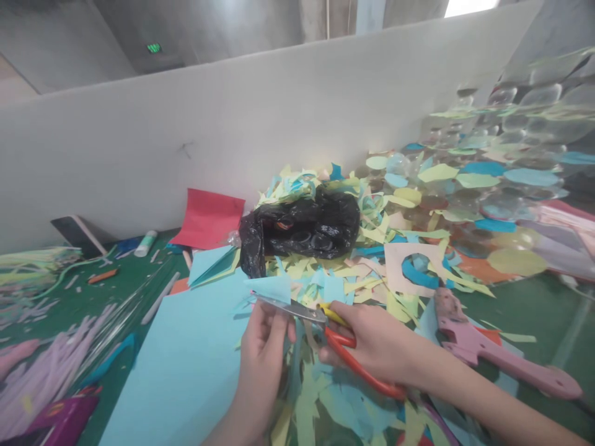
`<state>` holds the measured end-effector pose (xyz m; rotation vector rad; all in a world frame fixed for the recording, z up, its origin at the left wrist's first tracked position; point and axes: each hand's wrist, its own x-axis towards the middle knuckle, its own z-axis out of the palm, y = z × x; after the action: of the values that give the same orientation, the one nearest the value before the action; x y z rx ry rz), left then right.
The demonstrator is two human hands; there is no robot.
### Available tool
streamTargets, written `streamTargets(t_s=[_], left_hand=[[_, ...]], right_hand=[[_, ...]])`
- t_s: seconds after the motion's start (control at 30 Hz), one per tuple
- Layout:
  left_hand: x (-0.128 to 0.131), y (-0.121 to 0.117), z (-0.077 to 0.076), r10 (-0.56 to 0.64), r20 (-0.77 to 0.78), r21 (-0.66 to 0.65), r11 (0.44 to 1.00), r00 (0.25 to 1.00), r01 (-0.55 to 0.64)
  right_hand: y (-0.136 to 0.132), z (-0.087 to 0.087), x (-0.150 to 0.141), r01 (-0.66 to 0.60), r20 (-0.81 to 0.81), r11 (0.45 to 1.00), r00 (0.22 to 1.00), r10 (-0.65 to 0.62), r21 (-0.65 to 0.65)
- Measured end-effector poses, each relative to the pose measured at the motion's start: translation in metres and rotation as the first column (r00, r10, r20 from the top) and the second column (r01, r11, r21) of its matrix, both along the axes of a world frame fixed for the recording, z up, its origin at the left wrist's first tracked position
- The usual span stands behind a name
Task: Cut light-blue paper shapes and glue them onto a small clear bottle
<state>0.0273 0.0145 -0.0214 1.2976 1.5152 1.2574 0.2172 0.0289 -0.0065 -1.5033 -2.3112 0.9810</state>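
Before the black bag (311,226), the right hand (379,341) grips scissors (302,311), the left hand (264,341) pinches blue paper (272,288), seemingly part-cut; cut rounds (478,180) lie rightward, a larger sheet (176,359) front-left.

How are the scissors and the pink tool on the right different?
The scissors have a red and a yellow handle, but the pink tool is mostly pink.
The scissors have shiny metal blades, while the pink tool shows no blades.
The scissors are held in the right hand, but the pink tool lies down with no hand on it.
Both are close to cut paper scraps.
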Motion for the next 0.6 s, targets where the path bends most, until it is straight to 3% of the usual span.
streamTargets(t_s=[0.6], left_hand=[[0.0027, -0.0047, -0.0078, -0.053, 0.061, -0.024, 0.998, 0.997, 0.055]], right_hand=[[-0.0009, 0.0008, 0.0014, -0.024, -0.024, 0.998, 0.999, 0.023, -0.054]])
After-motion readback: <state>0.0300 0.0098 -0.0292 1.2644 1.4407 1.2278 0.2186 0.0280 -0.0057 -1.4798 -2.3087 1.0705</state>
